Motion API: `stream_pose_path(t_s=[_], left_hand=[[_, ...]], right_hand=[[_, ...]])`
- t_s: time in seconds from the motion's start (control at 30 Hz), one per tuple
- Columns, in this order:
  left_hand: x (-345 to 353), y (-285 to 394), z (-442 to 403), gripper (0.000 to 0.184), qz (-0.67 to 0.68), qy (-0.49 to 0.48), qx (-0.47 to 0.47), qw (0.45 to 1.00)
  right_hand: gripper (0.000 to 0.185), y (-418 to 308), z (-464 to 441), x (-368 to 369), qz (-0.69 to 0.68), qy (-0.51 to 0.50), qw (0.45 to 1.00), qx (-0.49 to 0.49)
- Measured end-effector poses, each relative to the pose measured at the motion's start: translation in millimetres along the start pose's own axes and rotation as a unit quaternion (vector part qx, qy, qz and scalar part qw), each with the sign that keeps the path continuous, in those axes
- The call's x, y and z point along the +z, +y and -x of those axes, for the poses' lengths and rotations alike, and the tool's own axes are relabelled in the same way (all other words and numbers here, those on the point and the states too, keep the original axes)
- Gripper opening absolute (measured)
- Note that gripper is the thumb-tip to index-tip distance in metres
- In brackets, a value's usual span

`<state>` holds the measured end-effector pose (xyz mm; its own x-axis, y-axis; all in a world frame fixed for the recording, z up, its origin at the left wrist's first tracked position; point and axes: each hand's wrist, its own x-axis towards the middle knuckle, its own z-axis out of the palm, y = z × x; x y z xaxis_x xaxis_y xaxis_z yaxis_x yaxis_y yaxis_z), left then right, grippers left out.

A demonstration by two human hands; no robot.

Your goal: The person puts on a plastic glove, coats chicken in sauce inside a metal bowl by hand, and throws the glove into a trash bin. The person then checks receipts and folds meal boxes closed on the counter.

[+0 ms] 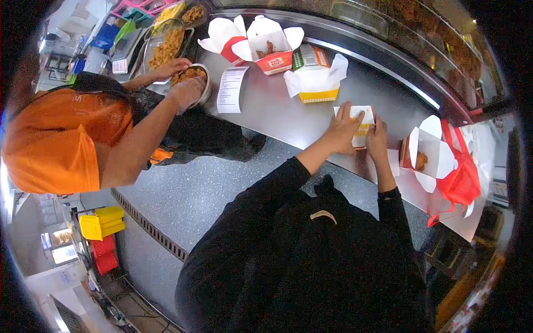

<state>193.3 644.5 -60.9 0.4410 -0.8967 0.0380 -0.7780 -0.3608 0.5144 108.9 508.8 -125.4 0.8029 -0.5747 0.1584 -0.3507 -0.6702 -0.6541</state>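
Observation:
Between my two hands, at the counter's front edge, is a small white and yellow takeaway box (362, 117). My left hand (341, 132) grips its left side, with fingers reaching over the top. My right hand (378, 139) closes on its right side, fingertips at the upper edge. Parts of the box are hidden by my fingers. Beyond my left hand stands an open yellow takeaway box (319, 95) with white flaps. To the right of my right hand is an open red takeaway box (422, 155) with a piece of fried food inside.
Open red boxes (273, 61) stand at the back, beside a printed receipt (231, 91). A red bag (462, 172) lies at the counter's (272, 108) right end. At left, a co-worker in an orange shirt (61, 139) has both hands at a bowl (207, 89) of fried food.

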Motion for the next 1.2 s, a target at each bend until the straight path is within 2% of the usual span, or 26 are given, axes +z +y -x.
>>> stream_pose_path(t_s=[0.07,0.17,0.27,0.37,0.47,0.57,0.67,0.73,0.83,0.93,1.03,1.13,1.2], left_hand=[[13.8,-7.9,0.8,0.101,0.005,0.032,0.011,0.999],[19.1,-4.4,-0.4,0.099,-0.022,0.020,-0.010,1.000],[21.1,-2.1,-1.4,0.098,-0.024,0.018,-0.029,0.999],[15.1,-0.7,-2.2,0.096,-0.019,0.017,-0.027,0.999],[10.5,1.1,-0.7,0.093,-0.025,0.028,0.001,0.999],[16.9,1.1,-0.8,0.092,-0.031,0.064,0.001,0.997],[26.0,-3.4,-2.8,0.091,-0.029,0.084,-0.007,0.996],[24.3,-1.7,-1.1,0.093,-0.047,0.068,-0.020,0.996],[8.7,3.4,2.8,0.096,-0.016,0.044,-0.026,0.999],[10.3,-2.5,2.9,0.098,0.008,0.033,-0.012,0.999],[15.7,-8.2,1.3,0.097,0.011,0.049,0.006,0.999],[11.5,-4.5,2.5,0.095,0.023,0.048,-0.001,0.999],[10.2,-3.4,2.3,0.094,0.023,0.047,-0.006,0.999]], right_hand=[[0.041,-10.5,7.5,5.7,0.005,0.051,0.999,-0.014],[0.040,-12.8,6.6,-1.3,-0.015,-0.005,1.000,0.027],[0.039,-11.2,-0.1,-5.9,-0.052,-0.016,0.999,0.004],[0.038,-6.7,-3.2,-10.5,-0.093,-0.068,0.991,0.067],[0.038,-14.7,2.2,-7.6,-0.079,-0.015,0.995,0.056],[0.039,-7.3,-9.4,-13.9,0.030,-0.099,0.994,0.039],[0.041,-15.0,-1.9,-24.5,-0.015,-0.059,0.998,-0.018],[0.042,-9.8,1.7,-16.5,-0.054,0.005,0.998,0.009],[0.040,-26.2,8.7,-28.7,-0.107,-0.029,0.993,-0.039],[0.039,-11.3,10.2,-14.9,-0.119,0.016,0.991,-0.056],[0.039,-3.7,2.9,-15.9,-0.139,-0.065,0.988,0.022],[0.040,-10.6,-7.8,-19.0,-0.108,-0.052,0.992,0.037],[0.040,-22.1,-6.8,-19.1,-0.099,-0.035,0.994,0.013]])
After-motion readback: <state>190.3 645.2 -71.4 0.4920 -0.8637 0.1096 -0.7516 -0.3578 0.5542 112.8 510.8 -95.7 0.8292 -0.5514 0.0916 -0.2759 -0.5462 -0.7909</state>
